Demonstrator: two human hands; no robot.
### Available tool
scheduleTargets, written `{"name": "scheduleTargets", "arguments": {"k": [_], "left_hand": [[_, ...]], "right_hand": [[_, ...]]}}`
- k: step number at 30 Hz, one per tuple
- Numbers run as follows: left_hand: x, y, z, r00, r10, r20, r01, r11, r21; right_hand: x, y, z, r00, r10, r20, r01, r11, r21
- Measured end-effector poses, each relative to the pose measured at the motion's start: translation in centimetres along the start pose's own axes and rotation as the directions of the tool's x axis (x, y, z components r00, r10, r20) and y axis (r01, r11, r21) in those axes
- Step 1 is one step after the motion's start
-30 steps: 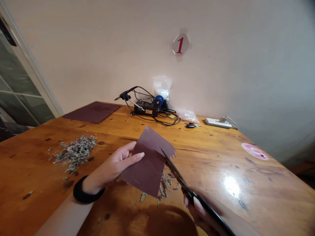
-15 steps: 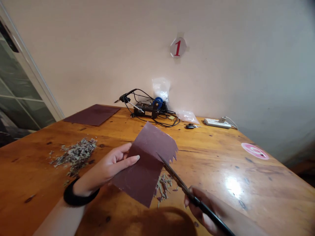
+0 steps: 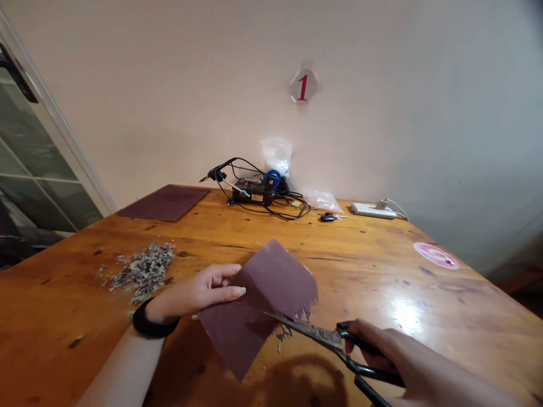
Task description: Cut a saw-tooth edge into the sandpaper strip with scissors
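My left hand [image 3: 216,291] pinches a maroon sheet of sandpaper [image 3: 278,277] by its left side, thumb on top. The sheet is tilted above the table, and its right edge is jagged with small cuts. In my right hand [image 3: 377,345] is a pair of scissors [image 3: 326,334] with black handles and worn, rusty-looking blades. The blades reach across the sheet's lower right edge, and the handles are spread. Beneath that edge lie thin clippings [image 3: 285,334], partly covered by the sheet and the scissors.
A heap of grey scraps [image 3: 146,271] lies at left on the wooden table [image 3: 360,260]. Behind it is another maroon sheet [image 3: 167,202]. Along the wall stand a soldering station [image 3: 254,189] with cables, plastic bags [image 3: 322,200], a key [image 3: 331,217] and a power strip [image 3: 373,211].
The sheet and my left hand have come lower and slightly right. My right hand has shifted right, and the scissors have turned to a flatter angle with their handles now showing spread.
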State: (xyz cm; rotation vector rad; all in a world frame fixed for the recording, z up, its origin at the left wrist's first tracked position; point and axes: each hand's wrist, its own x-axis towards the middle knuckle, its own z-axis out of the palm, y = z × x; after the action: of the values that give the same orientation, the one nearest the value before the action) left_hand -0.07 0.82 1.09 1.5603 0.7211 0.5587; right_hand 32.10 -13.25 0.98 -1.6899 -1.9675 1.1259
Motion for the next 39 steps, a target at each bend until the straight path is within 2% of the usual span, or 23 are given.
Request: {"name": "scheduleTargets", "arguments": {"k": [4,6,11,15,18,21,23,25,27,30,33,37,39], "left_hand": [[0.4,0.0,0.5,0.992,-0.044,0.121,0.032,0.994,0.100],[0.5,-0.3,0.6,0.987,-0.048,0.152,0.031,0.993,0.113],[0.8,-1.3,0.8,0.989,-0.076,0.124,0.068,0.996,0.062],[0.7,-1.4,0.6,0.979,-0.108,0.175,0.098,0.993,0.064],[0.9,-1.6,1.1,0.982,-0.172,0.074,0.173,0.985,-0.006],[1.6,-1.7,2.1,0.980,-0.194,-0.039,0.193,0.980,-0.042],[2.1,-1.7,2.8,0.979,-0.171,-0.111,0.166,0.985,-0.055],[2.4,-1.7,3.1,0.977,-0.064,-0.201,0.060,0.998,-0.028],[2.6,-1.7,3.1,0.943,0.092,-0.321,-0.073,0.995,0.071],[2.6,-1.7,3.0,0.842,0.247,-0.479,-0.152,0.962,0.228],[2.6,-1.6,3.2,0.799,0.266,-0.538,-0.151,0.957,0.249],[2.8,-1.6,3.7,0.789,0.204,-0.580,-0.118,0.976,0.183],[2.4,-1.4,3.1,0.777,0.158,-0.610,-0.093,0.986,0.136]], "right_hand": [[-1.3,1.0,0.6,0.999,0.011,-0.052,-0.017,0.993,-0.116],[-1.7,1.3,0.8,0.998,0.013,-0.054,-0.019,0.992,-0.122],[-1.8,1.5,1.3,0.998,0.011,-0.064,-0.017,0.996,-0.090],[-0.9,1.6,1.5,0.993,0.041,-0.114,-0.064,0.976,-0.207],[0.1,1.3,1.2,0.997,0.030,-0.069,-0.051,0.942,-0.331],[1.0,0.8,0.4,0.998,0.048,-0.031,-0.057,0.901,-0.429],[1.4,0.4,-0.2,0.998,0.067,-0.012,-0.067,0.926,-0.371],[1.7,0.2,-0.6,0.995,0.077,0.057,-0.065,0.978,-0.200],[1.9,0.1,-0.7,0.987,0.075,0.141,-0.068,0.996,-0.055],[2.6,0.2,-0.3,0.983,0.070,0.168,-0.066,0.997,-0.029],[3.4,0.2,0.4,0.990,0.043,0.131,-0.041,0.999,-0.017],[3.9,-0.3,0.8,0.996,0.020,0.087,-0.020,1.000,-0.001],[3.6,-0.1,0.7,0.997,0.016,0.077,-0.016,1.000,-0.010]]}}
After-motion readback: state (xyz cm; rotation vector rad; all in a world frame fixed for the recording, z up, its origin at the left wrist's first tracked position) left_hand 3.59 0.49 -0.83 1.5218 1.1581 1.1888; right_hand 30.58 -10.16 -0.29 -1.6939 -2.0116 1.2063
